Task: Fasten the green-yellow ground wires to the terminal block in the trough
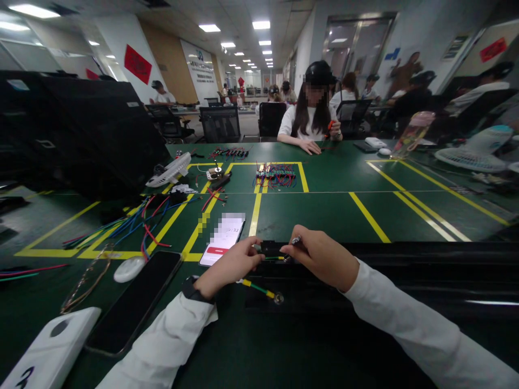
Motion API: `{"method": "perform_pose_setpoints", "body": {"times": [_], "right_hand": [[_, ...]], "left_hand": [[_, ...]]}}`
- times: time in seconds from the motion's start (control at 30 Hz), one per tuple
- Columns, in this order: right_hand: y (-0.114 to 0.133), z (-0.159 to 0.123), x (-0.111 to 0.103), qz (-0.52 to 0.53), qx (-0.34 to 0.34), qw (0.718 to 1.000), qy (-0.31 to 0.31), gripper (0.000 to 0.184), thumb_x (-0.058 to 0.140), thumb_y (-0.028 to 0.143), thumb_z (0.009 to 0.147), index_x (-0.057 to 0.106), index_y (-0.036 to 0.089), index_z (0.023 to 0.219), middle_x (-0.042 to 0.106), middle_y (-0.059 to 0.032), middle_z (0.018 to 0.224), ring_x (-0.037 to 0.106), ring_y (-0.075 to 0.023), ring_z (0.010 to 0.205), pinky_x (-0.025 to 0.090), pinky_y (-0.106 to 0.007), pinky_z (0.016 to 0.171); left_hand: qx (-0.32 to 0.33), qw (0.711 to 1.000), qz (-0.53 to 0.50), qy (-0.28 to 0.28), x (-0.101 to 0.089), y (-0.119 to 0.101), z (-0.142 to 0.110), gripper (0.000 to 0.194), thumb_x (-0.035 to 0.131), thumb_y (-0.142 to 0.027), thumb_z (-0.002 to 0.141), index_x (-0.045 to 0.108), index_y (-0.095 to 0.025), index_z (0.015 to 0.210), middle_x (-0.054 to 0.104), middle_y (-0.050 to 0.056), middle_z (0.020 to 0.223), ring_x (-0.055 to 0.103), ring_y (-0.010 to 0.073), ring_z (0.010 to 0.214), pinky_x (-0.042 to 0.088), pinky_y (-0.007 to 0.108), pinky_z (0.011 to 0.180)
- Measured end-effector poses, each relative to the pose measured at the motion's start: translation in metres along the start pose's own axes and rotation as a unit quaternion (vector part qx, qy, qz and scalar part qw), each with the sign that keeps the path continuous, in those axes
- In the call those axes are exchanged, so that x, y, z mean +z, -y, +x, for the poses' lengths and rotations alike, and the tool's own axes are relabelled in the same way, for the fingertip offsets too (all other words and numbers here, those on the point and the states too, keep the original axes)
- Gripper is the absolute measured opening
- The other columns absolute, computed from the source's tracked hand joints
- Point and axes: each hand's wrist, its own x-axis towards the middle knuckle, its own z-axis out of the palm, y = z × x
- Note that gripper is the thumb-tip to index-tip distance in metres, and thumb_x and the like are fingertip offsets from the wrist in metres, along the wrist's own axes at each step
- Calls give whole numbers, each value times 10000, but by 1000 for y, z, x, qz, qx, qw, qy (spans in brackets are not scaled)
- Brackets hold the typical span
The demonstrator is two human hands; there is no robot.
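Observation:
My left hand (237, 260), in a white sleeve with a dark wristband, is closed, its fingertips pinching a short green-and-yellow wire (274, 258). The wire's metal end lies under the fingers of my right hand (322, 256). That hand is closed too, with a small shiny metal piece (297, 239) showing between thumb and finger; its exact kind is unclear. Both hands are over the near end of a long black rail-like part (405, 270). Below them a second green-and-yellow wire (259, 288) ends in a ring terminal (278, 297) on the black surface.
A lit phone (223, 237) lies beyond my left wrist. At left are a dark phone (135, 302), a white device (51, 346), a white round case (128, 269) and loose wires (133, 221). Small circuit boards (275, 174) sit farther off. Across the table sits a person (312, 116).

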Motion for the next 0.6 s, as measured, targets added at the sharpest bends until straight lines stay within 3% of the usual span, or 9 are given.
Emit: {"method": "perform_pose_setpoints", "body": {"times": [0.37, 0.6], "right_hand": [[-2, 0, -2, 5, -24, 1000, 11, 82, 423, 225, 869, 476, 177, 830, 559, -5, 682, 504, -121, 583, 340, -229, 563], [-3, -1, -17, 14, -22, 1000, 0, 103, 396, 239, 883, 459, 187, 820, 532, 10, 667, 489, -118, 579, 335, -233, 564]], "left_hand": [[-2, 1000, -3, 0, 0, 0, 1, 372, 497, -322, 760, 495, -180, 1104, 560, -20, 637, 521, 143, 550, 376, 240, 503], [-4, 1000, -3, 3, 0, 1, 1, 389, 501, -324, 764, 484, -175, 1123, 566, -16, 651, 516, 138, 546, 380, 241, 506]]}}
